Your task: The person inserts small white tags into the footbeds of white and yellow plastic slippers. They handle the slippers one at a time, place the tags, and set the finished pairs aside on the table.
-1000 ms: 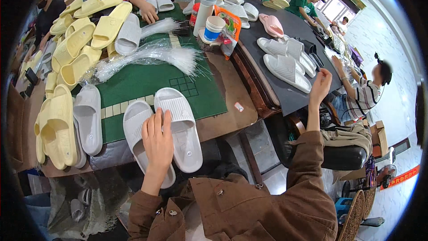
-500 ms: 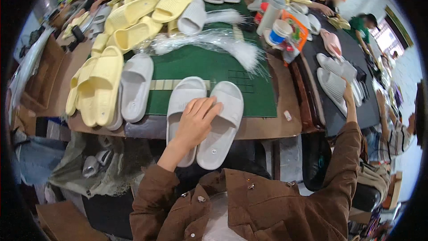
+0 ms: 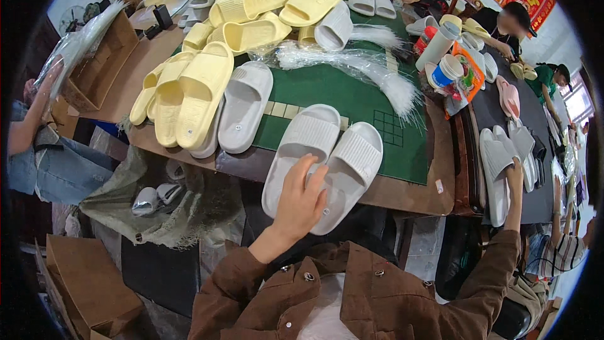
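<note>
A pair of light grey slide slippers [image 3: 308,138] lies side by side at the near edge of the green mat [image 3: 327,88], overhanging the table's front. My left hand [image 3: 302,198] rests flat on the pair, fingers spread over the gap between the two. My right hand [image 3: 514,175] is stretched out to the right and touches the edge of another grey slipper [image 3: 494,164] on the dark side table [image 3: 478,107]. Whether its fingers grip that slipper is too small to tell.
Yellow slippers [image 3: 201,88] and a grey one [image 3: 245,107] are piled on the left. A bundle of clear plastic strands [image 3: 352,63] crosses the mat, with cups [image 3: 443,69] beside it. Below are a mesh bag [image 3: 163,208] and a cardboard box [image 3: 94,283]. Other people sit around.
My left hand has stayed on the grey pair. My right hand has come down from a raised position onto a grey slipper on the side table. My view has swung left.
</note>
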Tool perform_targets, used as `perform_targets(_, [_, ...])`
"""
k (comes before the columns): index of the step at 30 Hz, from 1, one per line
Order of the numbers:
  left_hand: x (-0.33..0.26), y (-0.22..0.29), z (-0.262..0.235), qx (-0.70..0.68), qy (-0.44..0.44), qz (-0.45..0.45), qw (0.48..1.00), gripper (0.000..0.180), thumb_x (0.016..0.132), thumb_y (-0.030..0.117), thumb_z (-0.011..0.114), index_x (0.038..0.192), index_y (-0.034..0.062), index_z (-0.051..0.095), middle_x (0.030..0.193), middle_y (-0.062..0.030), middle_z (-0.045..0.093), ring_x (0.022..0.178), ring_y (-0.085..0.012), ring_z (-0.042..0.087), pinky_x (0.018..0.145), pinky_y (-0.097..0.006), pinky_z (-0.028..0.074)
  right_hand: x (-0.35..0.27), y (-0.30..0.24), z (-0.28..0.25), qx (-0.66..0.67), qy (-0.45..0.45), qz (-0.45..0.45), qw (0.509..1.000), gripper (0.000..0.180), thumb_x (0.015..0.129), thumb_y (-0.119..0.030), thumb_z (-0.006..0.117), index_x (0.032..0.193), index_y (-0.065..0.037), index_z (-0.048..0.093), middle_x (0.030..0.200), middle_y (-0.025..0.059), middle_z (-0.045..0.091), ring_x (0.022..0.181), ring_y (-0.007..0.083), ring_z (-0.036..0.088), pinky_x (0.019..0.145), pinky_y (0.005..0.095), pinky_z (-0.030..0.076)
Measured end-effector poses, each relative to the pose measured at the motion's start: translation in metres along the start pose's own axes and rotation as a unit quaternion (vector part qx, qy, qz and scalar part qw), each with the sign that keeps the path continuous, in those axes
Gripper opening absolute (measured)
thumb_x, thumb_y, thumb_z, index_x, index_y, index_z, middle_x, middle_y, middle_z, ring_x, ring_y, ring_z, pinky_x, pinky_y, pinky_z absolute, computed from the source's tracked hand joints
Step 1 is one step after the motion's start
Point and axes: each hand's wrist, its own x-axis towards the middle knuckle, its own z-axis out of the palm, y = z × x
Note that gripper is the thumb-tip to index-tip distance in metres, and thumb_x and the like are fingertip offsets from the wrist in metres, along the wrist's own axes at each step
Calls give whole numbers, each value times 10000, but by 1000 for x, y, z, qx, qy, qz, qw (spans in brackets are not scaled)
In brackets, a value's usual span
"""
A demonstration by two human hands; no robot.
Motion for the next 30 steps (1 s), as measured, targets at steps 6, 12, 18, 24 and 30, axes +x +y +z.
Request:
perform_targets(6, [-6, 0, 7, 51, -42, -4, 998, 450, 769, 52, 677, 1200, 97, 559, 1295, -273, 406, 1212, -459, 407, 996, -508, 360, -74, -151, 19, 140, 1, -42, 989, 369, 769, 13, 461, 1122, 63, 556, 955, 166, 633, 870, 234, 606, 733, 325, 458])
perform_targets(12, [8, -11, 29, 91, -34, -9, 995, 378, 778, 146, 674, 1126, 27, 588, 1095, -230, 471, 1053, -412, 459, 941, -491, 372, -141, -310, 23, 330, -101, -60, 937, 434, 876, -107, 531, 1270, 74, 518, 1149, 202, 628, 1070, 264, 594, 915, 335, 449])
perform_targets(18, [12, -14, 26, 77, 8, -6, 997, 280, 766, 112, 662, 1005, -10, 584, 925, -167, 479, 924, -355, 478, 863, -451, 391, -165, -369, 63, 367, -98, -101, 920, 446, 894, -192, 536, 1251, 74, 523, 1202, 208, 605, 1116, 275, 575, 943, 343, 424])
perform_targets(24, [40, -25, -17, 143, 88, -19, 986, 229, 777, 84, 629, 984, -8, 603, 902, -149, 508, 866, -340, 495, 788, -444, 385, -170, -378, 101, 420, -113, -45, 900, 385, 860, -133, 537, 1187, 71, 547, 1106, 187, 636, 1043, 273, 595, 874, 335, 442])
perform_targets(30, [70, -48, -46, 213, 111, -47, 970, 265, 803, 109, 641, 1041, -5, 629, 919, -144, 539, 906, -321, 511, 822, -441, 386, -170, -416, 117, 293, -123, -68, 946, 305, 800, -31, 573, 1075, 98, 552, 964, 280, 620, 901, 405, 604, 782, 383, 455])
